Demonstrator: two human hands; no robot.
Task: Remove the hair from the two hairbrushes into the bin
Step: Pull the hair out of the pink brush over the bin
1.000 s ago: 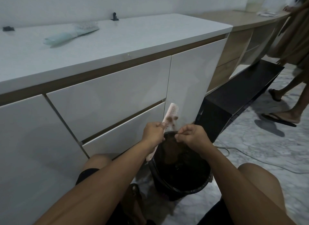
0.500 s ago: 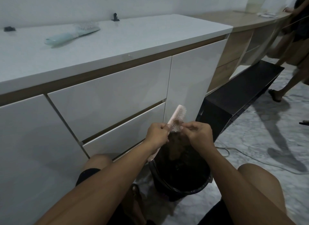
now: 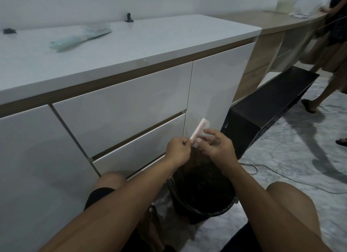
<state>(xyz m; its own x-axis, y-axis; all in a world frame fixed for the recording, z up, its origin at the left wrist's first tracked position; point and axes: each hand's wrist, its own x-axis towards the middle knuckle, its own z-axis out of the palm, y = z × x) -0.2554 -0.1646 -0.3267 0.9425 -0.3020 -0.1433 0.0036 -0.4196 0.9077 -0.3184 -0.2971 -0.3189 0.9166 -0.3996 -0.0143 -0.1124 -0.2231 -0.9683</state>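
- Table (image 3: 150, 43): carries the green brush (image 3: 78, 38), well apart from the work.
- Bin (image 3: 202, 212): on the floor between the knees, close to the drawer fronts; open room lies to the right.
- Pink brush (image 3: 200, 132): above the bin's far rim; pulled hair may drop outside it.
- Left hand (image 3: 177, 150): fingers pinching the brush.
- Right hand (image 3: 216, 148): fingers spread at the bristles, gripping nothing visible.

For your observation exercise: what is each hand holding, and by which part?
Left hand grips the pink hairbrush by its handle; right hand holds nothing, fingers at the bristles.
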